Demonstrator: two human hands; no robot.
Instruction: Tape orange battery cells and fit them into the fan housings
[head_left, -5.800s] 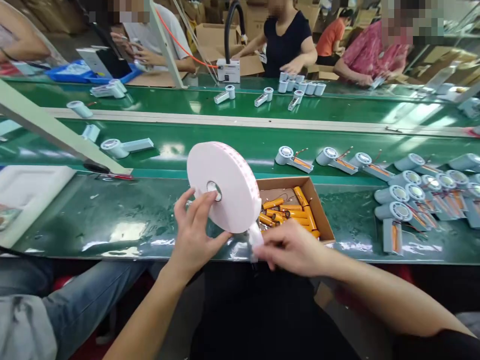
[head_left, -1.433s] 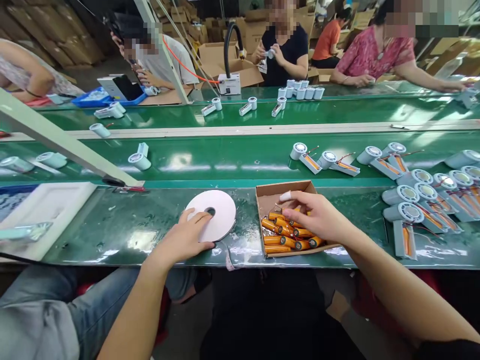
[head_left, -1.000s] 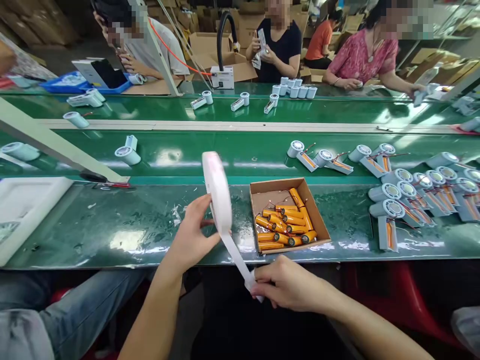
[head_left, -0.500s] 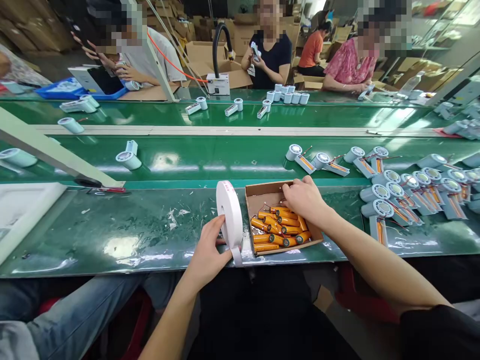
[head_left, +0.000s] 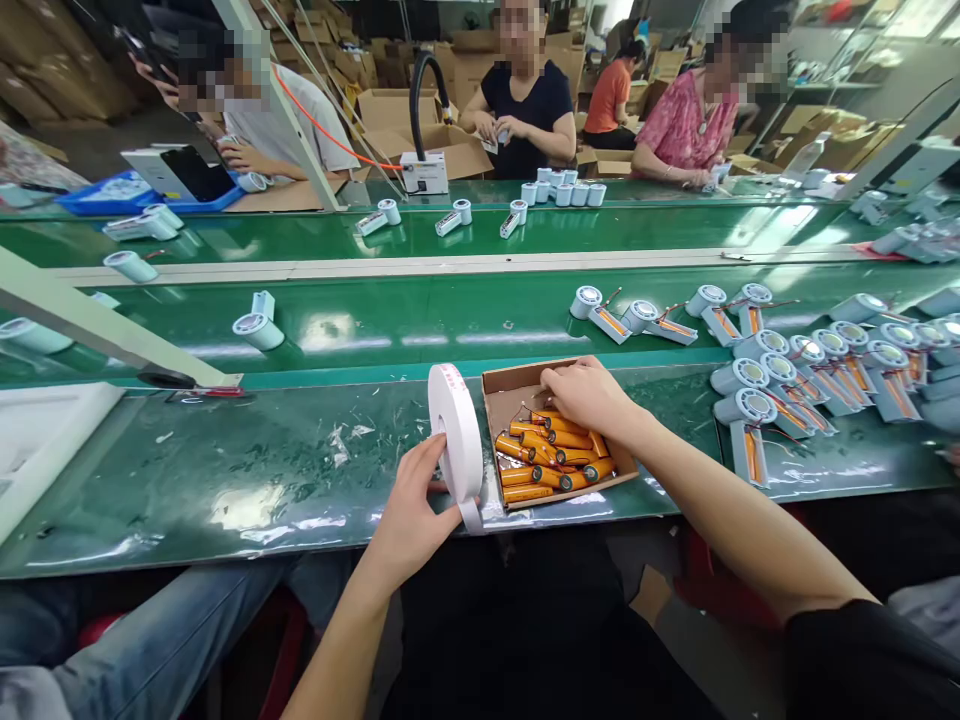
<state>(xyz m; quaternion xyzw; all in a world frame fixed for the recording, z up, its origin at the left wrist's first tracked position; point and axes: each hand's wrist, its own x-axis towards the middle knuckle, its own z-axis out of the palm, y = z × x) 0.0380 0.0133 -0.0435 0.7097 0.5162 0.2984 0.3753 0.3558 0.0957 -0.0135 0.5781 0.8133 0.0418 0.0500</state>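
Note:
My left hand (head_left: 411,510) is closed around the lower near side of a white roll of tape (head_left: 459,440), which stands on edge on the green bench. Its fingers reach into the roll's core, and the thumb is by the loose tape end at the bottom. Just right of the roll sits a shallow cardboard box (head_left: 511,382) with several orange cylindrical batteries (head_left: 551,450) with thin wires. My right hand (head_left: 592,398) is over the box's far right part, its fingers curled together near the back wall. Whatever its fingertips pinch is hidden.
Many light-blue fan-like housings (head_left: 746,408) with orange strips crowd the right side. One housing (head_left: 257,332) lies on the belt at left. A white foam tray (head_left: 52,440) and a slanted metal post (head_left: 112,320) stand left. Co-workers (head_left: 525,110) sit across the belt.
The whole view has shifted slightly. My left hand stays at the tape roll and my right hand at the box. Across the belt, a co-worker's hands have come down with a pale piece.

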